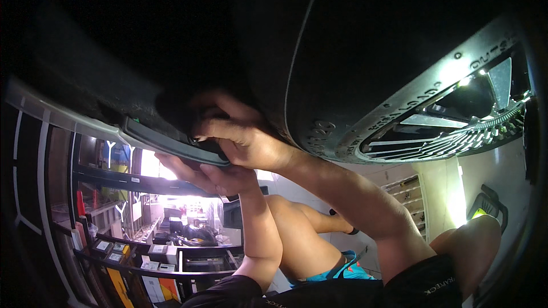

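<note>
A dark, curved trim strip point(171, 144) runs along the lower edge of the wheel arch, beside a car tyre point(337, 131). Beneath the strip's near end is my left hand point(225, 178), thumb against it and fingers reaching along its outer side. My right hand point(245, 141) comes in just above, between the strip and the tyre. Its fingers are bent and pressed together by the strip's inner edge; whatever they pinch is lost in shadow. Both hands are close together, the right over the left.
The multi-spoke wheel rim point(456, 120) and tyre fill the upper right. A pale body edge point(63, 114) curves along the left. Below stand dark shelves point(188, 274) with boxes. My bent leg point(302, 234) is under my arms, and a slatted panel point(408, 194) lies behind the right arm.
</note>
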### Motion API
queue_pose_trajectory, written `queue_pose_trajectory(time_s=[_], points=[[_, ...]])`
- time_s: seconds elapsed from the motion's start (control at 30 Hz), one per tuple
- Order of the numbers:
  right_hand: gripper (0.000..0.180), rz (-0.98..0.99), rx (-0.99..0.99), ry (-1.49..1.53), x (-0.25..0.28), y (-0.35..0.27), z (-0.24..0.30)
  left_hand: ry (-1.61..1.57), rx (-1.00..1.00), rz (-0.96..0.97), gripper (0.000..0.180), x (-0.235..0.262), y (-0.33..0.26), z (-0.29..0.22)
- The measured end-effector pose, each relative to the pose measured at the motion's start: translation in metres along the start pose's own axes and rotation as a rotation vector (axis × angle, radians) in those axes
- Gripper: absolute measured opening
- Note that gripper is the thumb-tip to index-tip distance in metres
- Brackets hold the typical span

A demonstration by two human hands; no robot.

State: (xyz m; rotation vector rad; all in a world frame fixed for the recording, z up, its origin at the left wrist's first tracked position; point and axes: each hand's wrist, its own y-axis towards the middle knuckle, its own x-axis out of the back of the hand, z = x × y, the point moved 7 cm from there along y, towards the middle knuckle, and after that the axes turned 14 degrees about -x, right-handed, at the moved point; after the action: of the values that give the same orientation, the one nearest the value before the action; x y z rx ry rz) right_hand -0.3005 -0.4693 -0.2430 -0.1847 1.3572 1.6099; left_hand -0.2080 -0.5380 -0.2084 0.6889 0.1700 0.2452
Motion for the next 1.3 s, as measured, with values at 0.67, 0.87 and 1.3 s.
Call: queue_pose_trajectory(time_s=[0.67,0.87,1.3], points=[[0.014,0.165,-0.570,-0.026,-0.002,0.000,0.009,0.029,0.119,0.015,0.049,0.004,0.005,-0.009],[0.020,0.167,-0.678,0.058,-0.003,-0.002,0.001,-0.035,0.162,-0.016,0.045,0.002,0.013,-0.007],[0.017,0.018,-0.383,-0.073,0.010,-0.007,0.011,-0.183,0.231,-0.049,0.050,0.002,0.014,-0.003]])
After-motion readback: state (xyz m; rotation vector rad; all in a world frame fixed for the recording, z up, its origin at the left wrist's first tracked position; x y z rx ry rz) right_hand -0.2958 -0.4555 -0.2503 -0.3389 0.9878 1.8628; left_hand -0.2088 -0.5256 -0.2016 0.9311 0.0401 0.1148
